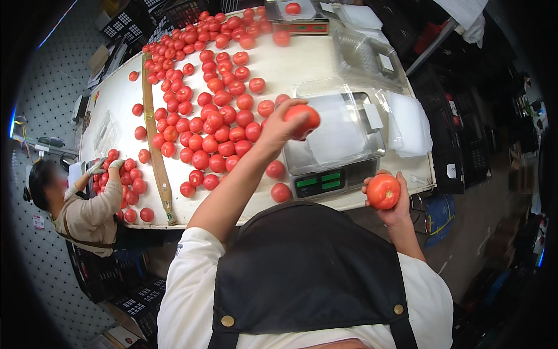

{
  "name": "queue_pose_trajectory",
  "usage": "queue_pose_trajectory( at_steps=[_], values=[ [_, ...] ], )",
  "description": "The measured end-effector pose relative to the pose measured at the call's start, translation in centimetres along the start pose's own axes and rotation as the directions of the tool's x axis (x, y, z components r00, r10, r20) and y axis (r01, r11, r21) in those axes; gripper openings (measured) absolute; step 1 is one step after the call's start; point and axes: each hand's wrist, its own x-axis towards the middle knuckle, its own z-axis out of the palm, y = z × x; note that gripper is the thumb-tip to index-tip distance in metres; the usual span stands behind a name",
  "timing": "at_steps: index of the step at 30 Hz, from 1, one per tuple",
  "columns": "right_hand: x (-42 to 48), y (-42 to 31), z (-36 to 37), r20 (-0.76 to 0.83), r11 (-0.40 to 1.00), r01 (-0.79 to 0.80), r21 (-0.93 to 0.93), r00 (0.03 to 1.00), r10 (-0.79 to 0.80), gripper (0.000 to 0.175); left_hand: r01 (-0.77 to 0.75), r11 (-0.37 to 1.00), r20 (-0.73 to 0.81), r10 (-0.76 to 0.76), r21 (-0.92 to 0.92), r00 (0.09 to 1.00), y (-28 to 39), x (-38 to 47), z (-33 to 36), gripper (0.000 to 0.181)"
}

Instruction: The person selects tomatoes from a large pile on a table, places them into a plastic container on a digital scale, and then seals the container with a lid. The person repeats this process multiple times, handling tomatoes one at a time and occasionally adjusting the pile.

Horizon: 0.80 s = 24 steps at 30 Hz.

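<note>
My left hand (283, 120) grips a red tomato (308, 121) above the left edge of a clear plastic clamshell tray (301, 157). The tray lies on a digital scale (357, 174) with green lit displays, and a white liner sheet (333, 126) covers its bottom. Low to the right, by the table's front edge, my right hand (399, 207) cradles a larger tomato (380, 192) with its stem end showing. Many loose tomatoes (213, 122) spread over the white table (301, 56) left of the scale.
A wooden strip (152, 144) divides the table. At left, a co-worker (87, 205) in gloves handles tomatoes. White liner sheets (409, 124) and empty clear trays (357, 52) lie at right. A second scale (301, 27) stands at the far edge; black crates (453, 126) stand right.
</note>
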Motion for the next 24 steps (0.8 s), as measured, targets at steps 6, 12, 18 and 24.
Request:
queue_pose_trajectory(
  at_steps=[6, 12, 18, 24],
  values=[
    [-0.1, -2.4, -3.4, -0.024, 0.998, 0.034, 0.053, 0.999, -0.032, 0.051, -0.313, 0.555, 0.091, 0.390, 0.771, 0.916, -6.1, 6.4, 7.1, 0.064],
    [1.9, -3.7, -4.2, 0.039, 0.999, 0.044, 0.006, 0.998, -0.044, 0.050, -0.273, 0.122, 0.199, 0.423, 0.954, 0.884, -10.7, 7.1, 7.1, 0.062],
    [5.0, -4.4, -3.5, 0.149, 0.988, 0.102, -0.115, 0.985, -0.085, 0.047, -0.316, 0.309, 0.086, 0.580, 0.897, 0.810, -8.2, 2.0, 5.7, 0.046],
    [10.5, -4.5, 1.7, 0.530, 0.159, 0.590, -0.791, 0.792, -0.302, 0.050, -0.410, 0.107, 0.371, 0.264, 0.906, 0.890, -10.1, -2.5, 5.5, 0.028]
  ],
)
